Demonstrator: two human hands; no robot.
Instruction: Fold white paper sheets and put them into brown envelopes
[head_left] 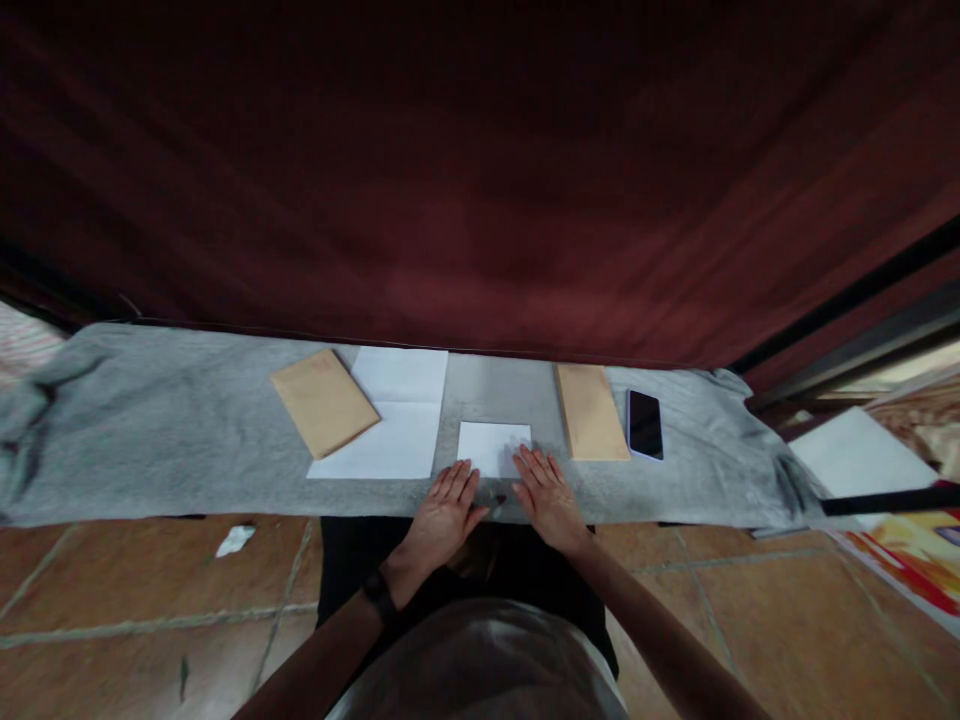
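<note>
A small white rectangle of paper [491,445], which looks folded, lies on the grey cloth in front of me. My left hand [446,505] rests flat at its lower left corner, fingers stretched out and thumb apart. At the lower right corner, the fingertips of my right hand [546,492] lie on or just beside the paper, also stretched out. Neither hand grips anything. Left of the paper is a larger white sheet [405,435] with a crease across it. A brown envelope [326,402] partly covers that sheet. Another stack of brown envelopes [592,412] lies to the right.
A phone [645,425] lies right of the brown stack. Grey cloth [180,430] covers the narrow table. A dark red curtain [465,200] hangs along the back edge. On the tiled floor is a white scrap [235,540]; a white board-like piece [862,450] is at far right.
</note>
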